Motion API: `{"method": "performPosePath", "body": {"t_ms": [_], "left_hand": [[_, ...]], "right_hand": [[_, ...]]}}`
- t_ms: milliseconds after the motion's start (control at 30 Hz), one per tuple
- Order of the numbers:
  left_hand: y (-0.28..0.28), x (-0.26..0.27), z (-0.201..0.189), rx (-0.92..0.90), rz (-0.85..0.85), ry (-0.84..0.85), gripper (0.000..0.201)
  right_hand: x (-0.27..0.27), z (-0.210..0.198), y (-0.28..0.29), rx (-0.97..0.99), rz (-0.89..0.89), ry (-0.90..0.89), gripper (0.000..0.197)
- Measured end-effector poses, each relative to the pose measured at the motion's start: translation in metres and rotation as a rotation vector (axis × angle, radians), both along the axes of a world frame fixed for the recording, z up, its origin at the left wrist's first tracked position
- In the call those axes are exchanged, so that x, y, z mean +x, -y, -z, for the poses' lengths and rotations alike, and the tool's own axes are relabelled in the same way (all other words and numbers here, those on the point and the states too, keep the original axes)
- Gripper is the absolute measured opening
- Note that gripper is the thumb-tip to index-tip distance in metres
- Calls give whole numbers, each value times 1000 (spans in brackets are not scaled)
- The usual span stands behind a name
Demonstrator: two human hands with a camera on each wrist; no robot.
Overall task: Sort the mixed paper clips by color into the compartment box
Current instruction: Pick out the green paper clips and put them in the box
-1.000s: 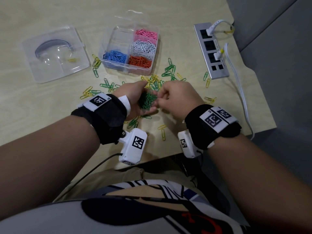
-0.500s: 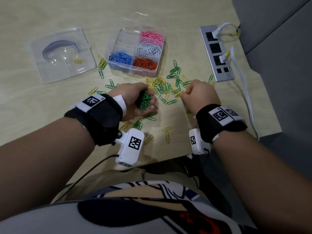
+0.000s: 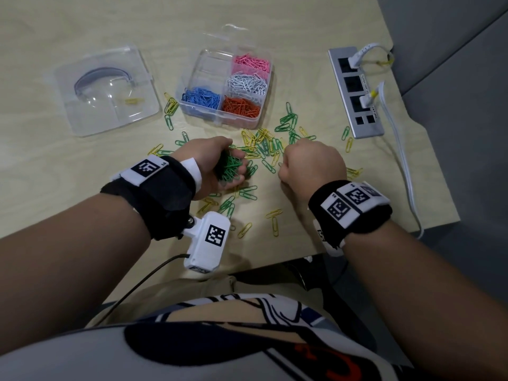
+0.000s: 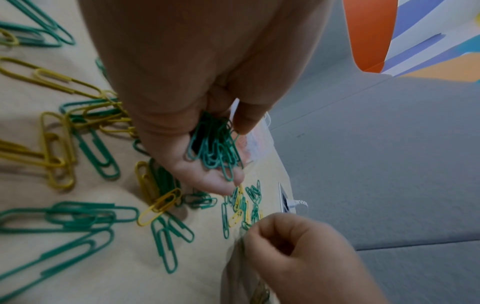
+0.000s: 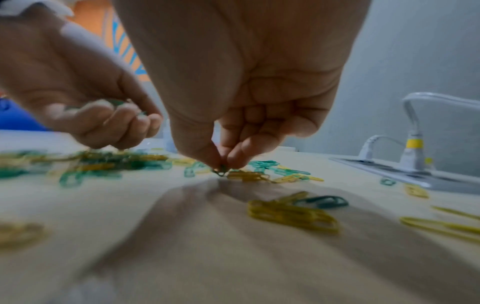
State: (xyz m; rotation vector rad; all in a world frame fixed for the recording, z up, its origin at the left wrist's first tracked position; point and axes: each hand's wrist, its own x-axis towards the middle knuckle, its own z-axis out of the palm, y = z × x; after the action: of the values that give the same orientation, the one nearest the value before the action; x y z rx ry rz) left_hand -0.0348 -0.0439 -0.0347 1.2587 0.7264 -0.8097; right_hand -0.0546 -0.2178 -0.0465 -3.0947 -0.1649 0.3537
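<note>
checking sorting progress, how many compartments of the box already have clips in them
4: pink clips far right, white clips middle right, orange clips near right, blue clips near left. The compartment box's far-left section looks empty.

Soft, even light is falling from above, and the table (image 3: 82,174) is showing no glare. The right hand (image 5: 233,82) is casting a broad shadow toward the right wrist camera, where near clips (image 5: 291,214) are blurring. Wide-angle distortion is bending the head view's edges
</note>
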Motion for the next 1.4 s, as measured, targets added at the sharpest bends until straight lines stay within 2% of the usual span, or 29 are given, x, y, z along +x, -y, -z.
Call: {"method": "performPosePath", "body": {"t_ms": [67, 133, 200, 300, 367, 467, 567, 667, 833, 1067, 1200, 1400], "left_hand": [[2, 0, 0, 8, 15, 6, 39], [5, -1, 0, 4, 28, 2, 37], [8, -1, -3, -19, 1, -10, 27], [8, 0, -4, -66, -13, -31, 24], [6, 0, -2, -61, -8, -39, 30], [3, 2, -1, -50, -12, -32, 33], [0, 3, 0, -50, -17, -28, 32], [-2, 3, 0, -46, -30, -24, 31], [2, 1, -2, -20, -12, -14, 33], [2, -2, -4, -10, -10, 4, 32], [-1, -2, -3, -8, -25, 2, 31], [0, -3, -3, 5, -26, -8, 32]], "right_hand": [[0, -7, -4, 230, 32, 46, 12], [-2, -14, -17, 489, -27, 48, 9], [-4, -17, -30, 628, -66, 8, 10], [0, -14, -28, 748, 66, 70, 16], [7, -5, -17, 622, 142, 125, 17], [13, 6, 0, 279, 135, 25, 20], [9, 8, 15, 145, 177, -15, 13], [5, 5, 21, 179, 240, -29, 15], [19, 4, -2, 293, 187, 24, 20], [26, 9, -7, 141, 156, -19, 18], [20, 2, 0, 216, 205, 10, 16], [26, -10, 11, 206, 265, -139, 18]]}}
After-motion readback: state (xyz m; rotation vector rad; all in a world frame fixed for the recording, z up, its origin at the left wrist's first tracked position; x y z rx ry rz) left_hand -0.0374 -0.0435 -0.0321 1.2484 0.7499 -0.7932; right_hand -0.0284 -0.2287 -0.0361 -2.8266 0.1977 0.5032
